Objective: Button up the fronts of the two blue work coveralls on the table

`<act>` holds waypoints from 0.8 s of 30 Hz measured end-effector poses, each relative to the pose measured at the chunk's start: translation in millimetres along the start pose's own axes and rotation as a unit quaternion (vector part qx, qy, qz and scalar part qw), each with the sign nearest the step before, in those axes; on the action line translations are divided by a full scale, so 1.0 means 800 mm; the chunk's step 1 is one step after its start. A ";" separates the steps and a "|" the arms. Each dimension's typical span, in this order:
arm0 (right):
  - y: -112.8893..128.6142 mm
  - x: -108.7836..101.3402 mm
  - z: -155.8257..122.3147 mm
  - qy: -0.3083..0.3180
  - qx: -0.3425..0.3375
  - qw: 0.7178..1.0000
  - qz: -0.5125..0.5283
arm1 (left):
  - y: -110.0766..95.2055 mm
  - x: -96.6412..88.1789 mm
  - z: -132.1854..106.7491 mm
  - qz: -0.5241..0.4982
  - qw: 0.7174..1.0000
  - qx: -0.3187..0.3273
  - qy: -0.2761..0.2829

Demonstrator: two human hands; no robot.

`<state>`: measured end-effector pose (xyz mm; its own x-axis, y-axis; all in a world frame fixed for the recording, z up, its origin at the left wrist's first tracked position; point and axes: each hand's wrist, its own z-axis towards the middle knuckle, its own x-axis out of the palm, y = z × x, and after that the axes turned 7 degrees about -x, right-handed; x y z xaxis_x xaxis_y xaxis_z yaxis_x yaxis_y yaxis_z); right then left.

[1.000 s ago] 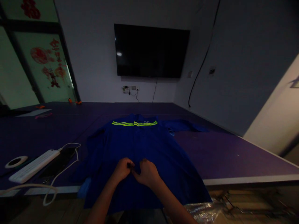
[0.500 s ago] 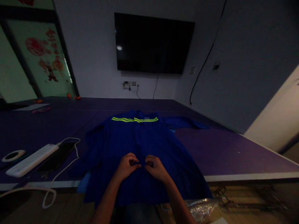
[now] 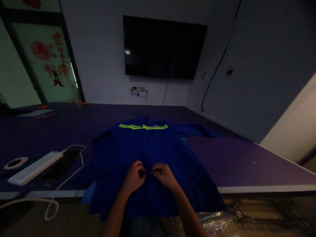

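A blue work jacket (image 3: 128, 144) with yellow-green reflective stripes across the chest lies spread front-up, its collar at the far end and its hem hanging over the near edge. My left hand (image 3: 135, 177) pinches the cloth beside the front opening, thumb and forefinger closed. Just to the right, my right hand (image 3: 165, 175) pinches the opposite side of the opening with curled fingers. A narrow gap separates the two hands. Whether a button or fastener sits between the fingertips is too dark to tell.
The jacket rests on a purple platform (image 3: 237, 161) with a white edge. At left are a white power strip (image 3: 34, 168), a dark phone (image 3: 61, 164) and a white cable (image 3: 71, 172). Clear plastic wrapping (image 3: 214, 222) lies below the edge. A television (image 3: 164, 47) hangs ahead.
My fingertips have drawn slightly apart at the jacket's front opening, the left thumb curling back a little. The whole view has shifted slightly; the jacket still lies in place.
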<state>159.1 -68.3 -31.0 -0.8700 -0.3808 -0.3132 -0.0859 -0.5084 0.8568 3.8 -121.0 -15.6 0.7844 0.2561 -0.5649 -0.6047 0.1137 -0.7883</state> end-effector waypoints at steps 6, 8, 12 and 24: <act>-0.005 0.008 0.006 -0.019 0.009 1.000 -0.011 | 0.005 -0.004 0.003 -0.082 0.994 -0.058 0.036; -0.001 0.009 0.007 -0.030 0.005 1.000 -0.007 | 0.005 -0.006 0.002 -0.110 0.990 -0.078 0.040; 0.007 0.013 0.010 -0.026 0.014 1.000 0.007 | 0.005 -0.008 0.000 -0.130 0.987 -0.086 0.044; -0.002 0.022 0.001 -0.003 0.028 0.998 0.060 | 0.013 -0.004 -0.001 -0.132 0.986 -0.097 0.011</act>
<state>143.6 -73.5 -37.4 -0.8790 -0.4309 -0.2044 -0.0078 -0.4156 0.9095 -4.9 -121.2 -22.2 0.9152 0.2216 -0.3366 -0.3425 -0.0124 -0.9394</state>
